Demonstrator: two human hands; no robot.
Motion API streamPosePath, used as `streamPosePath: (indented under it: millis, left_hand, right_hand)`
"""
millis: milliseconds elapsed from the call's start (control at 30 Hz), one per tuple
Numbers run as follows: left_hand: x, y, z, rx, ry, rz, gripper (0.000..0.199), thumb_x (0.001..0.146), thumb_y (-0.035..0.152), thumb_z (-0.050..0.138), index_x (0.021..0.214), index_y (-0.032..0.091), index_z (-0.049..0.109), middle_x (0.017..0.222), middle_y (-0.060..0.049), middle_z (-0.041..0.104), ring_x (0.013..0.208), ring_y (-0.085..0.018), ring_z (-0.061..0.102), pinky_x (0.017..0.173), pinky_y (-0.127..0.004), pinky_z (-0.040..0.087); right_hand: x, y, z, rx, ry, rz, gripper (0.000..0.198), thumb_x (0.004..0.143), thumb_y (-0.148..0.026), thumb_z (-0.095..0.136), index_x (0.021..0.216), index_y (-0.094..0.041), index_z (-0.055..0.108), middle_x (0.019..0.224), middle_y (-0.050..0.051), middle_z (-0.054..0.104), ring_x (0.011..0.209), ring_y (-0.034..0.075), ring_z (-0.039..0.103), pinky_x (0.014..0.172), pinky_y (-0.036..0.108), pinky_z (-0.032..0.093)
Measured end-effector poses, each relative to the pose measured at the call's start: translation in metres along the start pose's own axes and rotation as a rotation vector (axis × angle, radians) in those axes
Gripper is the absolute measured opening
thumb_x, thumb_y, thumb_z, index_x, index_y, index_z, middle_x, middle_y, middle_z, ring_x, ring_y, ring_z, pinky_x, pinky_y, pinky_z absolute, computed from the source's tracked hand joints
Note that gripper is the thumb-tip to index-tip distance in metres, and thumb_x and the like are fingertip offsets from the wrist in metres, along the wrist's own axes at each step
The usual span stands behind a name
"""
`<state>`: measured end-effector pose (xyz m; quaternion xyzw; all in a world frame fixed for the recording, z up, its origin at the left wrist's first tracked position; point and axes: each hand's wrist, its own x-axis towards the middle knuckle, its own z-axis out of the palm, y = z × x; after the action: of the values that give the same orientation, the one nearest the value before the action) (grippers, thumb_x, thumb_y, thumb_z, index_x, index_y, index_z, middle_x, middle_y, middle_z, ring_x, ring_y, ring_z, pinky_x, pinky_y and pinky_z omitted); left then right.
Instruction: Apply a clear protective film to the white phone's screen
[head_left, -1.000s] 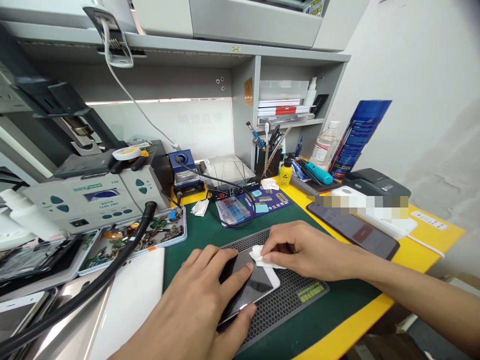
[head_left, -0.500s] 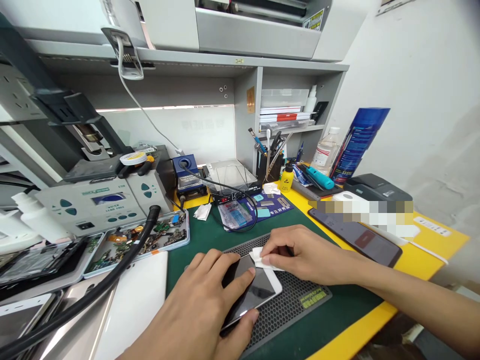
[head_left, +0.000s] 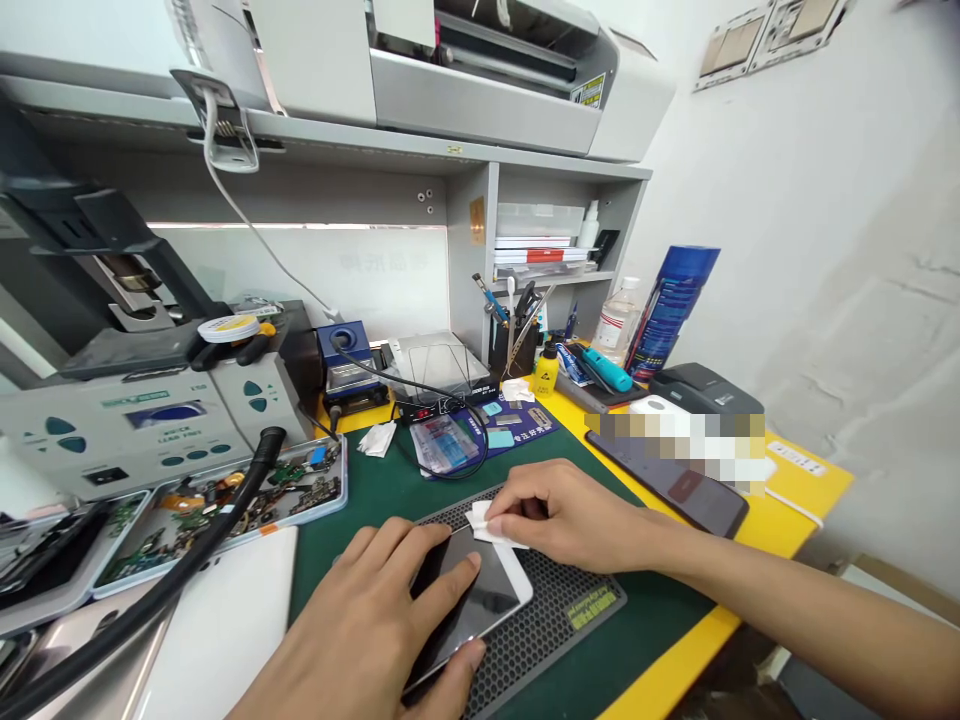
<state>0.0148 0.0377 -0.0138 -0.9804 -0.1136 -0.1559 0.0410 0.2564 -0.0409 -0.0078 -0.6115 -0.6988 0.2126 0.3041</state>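
Note:
A smartphone (head_left: 480,605) with a white border and dark screen lies on a black honeycomb-patterned mat (head_left: 551,610). My left hand (head_left: 397,610) grips it across the screen, the thumb along the near edge and the fingers over the far side. Between the thumb and fingers of my right hand (head_left: 570,515) is a folded white tissue (head_left: 484,525), pressed at the phone's far end. My left palm hides the near-left part of the phone.
Left of my hands are a tray of small circuit boards (head_left: 225,520), a black hose (head_left: 225,540) and a white tablet-like panel (head_left: 232,620). Another phone (head_left: 667,485) lies to the right. Behind stand a yellow bottle (head_left: 547,372) and a tool holder (head_left: 514,345).
My view has turned slightly right and up, so everything sits further left in the picture. Both hands keep their grips, with the tissue still at the phone's far end.

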Motion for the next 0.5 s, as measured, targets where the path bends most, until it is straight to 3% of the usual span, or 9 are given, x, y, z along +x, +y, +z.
streamPosePath:
  millis: [200, 500]
  left_hand:
    - [-0.0010, 0.0001, -0.0003, -0.010, 0.008, 0.007, 0.043, 0.090, 0.037, 0.064, 0.131, 0.029, 0.070, 0.125, -0.007, 0.071, 0.106, -0.028, 0.066, 0.087, -0.040, 0.060]
    - [-0.0007, 0.0004, -0.0007, -0.014, 0.001, 0.002, 0.044, 0.089, 0.036, 0.064, 0.132, 0.029, 0.070, 0.125, -0.007, 0.071, 0.106, -0.029, 0.067, 0.087, -0.040, 0.060]
  right_hand:
    - [0.0002, -0.0019, -0.0007, -0.056, -0.025, -0.042, 0.024, 0.094, -0.037, 0.069, 0.106, -0.019, 0.081, 0.080, 0.003, 0.066, 0.063, 0.012, 0.056, 0.060, 0.024, 0.039]
    - [-0.0004, -0.0006, -0.0023, -0.055, -0.050, -0.117, 0.023, 0.099, -0.026, 0.062, 0.107, -0.016, 0.082, 0.079, 0.004, 0.069, 0.076, 0.015, 0.062, 0.068, 0.025, 0.042]
